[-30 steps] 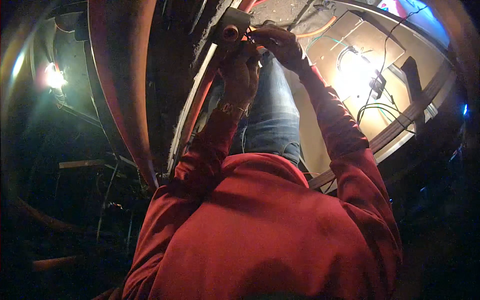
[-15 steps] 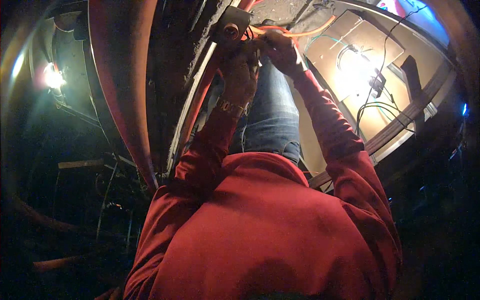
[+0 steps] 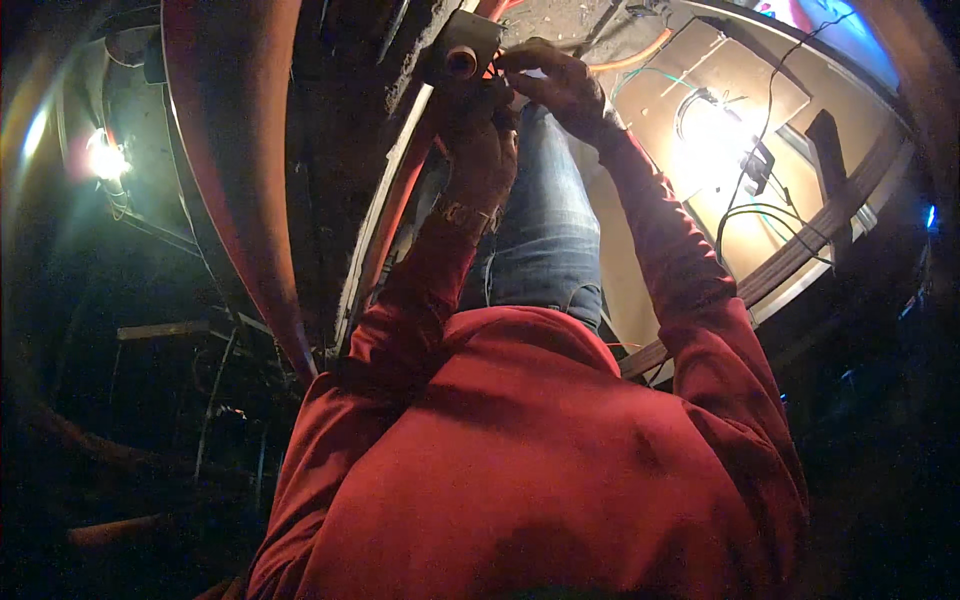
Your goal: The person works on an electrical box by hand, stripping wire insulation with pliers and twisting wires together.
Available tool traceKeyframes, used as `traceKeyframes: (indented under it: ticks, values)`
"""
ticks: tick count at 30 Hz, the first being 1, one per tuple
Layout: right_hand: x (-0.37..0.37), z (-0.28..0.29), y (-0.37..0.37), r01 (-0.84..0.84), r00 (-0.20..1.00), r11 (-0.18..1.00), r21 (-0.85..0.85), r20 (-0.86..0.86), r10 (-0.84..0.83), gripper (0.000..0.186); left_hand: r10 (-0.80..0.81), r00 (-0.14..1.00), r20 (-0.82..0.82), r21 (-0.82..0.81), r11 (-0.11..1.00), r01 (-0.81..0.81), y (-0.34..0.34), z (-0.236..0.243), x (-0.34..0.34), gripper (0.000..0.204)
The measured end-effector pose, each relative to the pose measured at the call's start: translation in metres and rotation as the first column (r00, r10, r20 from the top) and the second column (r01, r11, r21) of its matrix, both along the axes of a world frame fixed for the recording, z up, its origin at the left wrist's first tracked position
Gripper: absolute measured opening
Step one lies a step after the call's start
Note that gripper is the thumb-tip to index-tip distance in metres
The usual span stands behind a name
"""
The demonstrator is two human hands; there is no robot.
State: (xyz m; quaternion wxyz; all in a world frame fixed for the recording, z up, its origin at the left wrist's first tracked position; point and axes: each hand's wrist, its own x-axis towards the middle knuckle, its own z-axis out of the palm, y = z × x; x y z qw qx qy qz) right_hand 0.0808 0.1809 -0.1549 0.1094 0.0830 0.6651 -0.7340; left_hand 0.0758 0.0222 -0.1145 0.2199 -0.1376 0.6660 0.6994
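Note:
A dark, square-faced box (image 3: 470,40) with a round, orange-rimmed opening (image 3: 462,63) stands at the top middle, beside a long pale edge. Just below it my left hand (image 3: 482,158) reaches up, a bracelet at its wrist. Its fingers look curled in deep shadow against the box's lower side, and what they hold is hidden. From the right, my right hand (image 3: 562,88) comes to the box's right side with thumb and fingers drawn together. Small orange and dark strands (image 3: 493,66) show by its fingertips; what is pinched there is too small to name.
A broad orange-red beam (image 3: 235,150) curves down the left. At the right, a glaring work lamp (image 3: 715,140) lies on pale boards with black cables (image 3: 765,210) around it. An orange tube (image 3: 640,56) bends behind my right hand. Another lamp (image 3: 106,156) shines far left.
My right hand has lifted slightly and shifted its fingers away from the left hand, toward the box's right side. The orange tube is now more covered by it. My left hand stays nearly in place.

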Motion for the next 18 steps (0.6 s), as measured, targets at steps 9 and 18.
traceKeyframes:
  ticks: [9, 18]
  values:
    - [0.000, -0.004, 0.003, 0.082, 0.990, 0.996, 0.026, -0.121, -0.078, 0.024, -0.393, 0.893, -0.221, -0.350, 0.886, 0.303, -0.014, 0.004, 0.001, 0.004]
    - [0.012, 0.000, 0.000, 0.022, 0.986, 0.964, 0.264, -0.165, 0.023, 0.020, -0.370, 0.873, -0.317, -0.409, 0.884, 0.226, -0.013, 0.000, -0.002, 0.016]
